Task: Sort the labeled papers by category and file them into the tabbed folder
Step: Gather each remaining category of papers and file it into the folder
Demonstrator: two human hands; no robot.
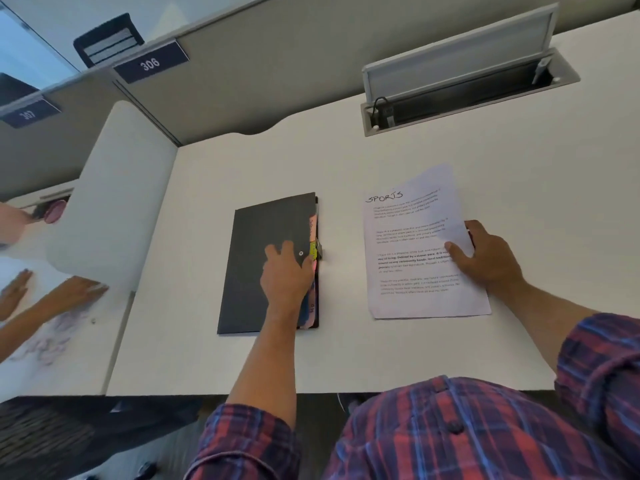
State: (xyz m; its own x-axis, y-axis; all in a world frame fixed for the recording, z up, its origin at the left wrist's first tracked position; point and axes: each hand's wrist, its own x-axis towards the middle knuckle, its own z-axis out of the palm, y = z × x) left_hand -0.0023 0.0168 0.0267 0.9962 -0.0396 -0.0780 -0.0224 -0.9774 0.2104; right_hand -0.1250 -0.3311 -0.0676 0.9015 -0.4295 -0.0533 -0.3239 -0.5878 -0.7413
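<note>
Fingers of my left hand lie loosely spread and flat on the cover of the dark tabbed folder, fingertips reaching toward its right edge beside the small round clasp; they press down, nothing pinched. My right hand grips the right edge of the papers: thumb on top of the sheet, the other fingers curled under and hidden, so I cannot tell how they sit. Folder is closed, centre of the frame, flat on the white desk. Coloured tabs stick out along its right side: pink, yellow, blue; lettering too blurred to read. Papers lie just right of the folder, apart from it, upper right corner lifted and curling. Top sheet is headed "SPORTS" in handwriting, with four blocks of printed text below. Upper right of the frame: an open cable hatch in the desk, lid raised. Upper left: partition signs reading 306 and 307. Left edge: another person's hands at the neighbouring desk, blurred. My sleeves are red and blue plaid.
</note>
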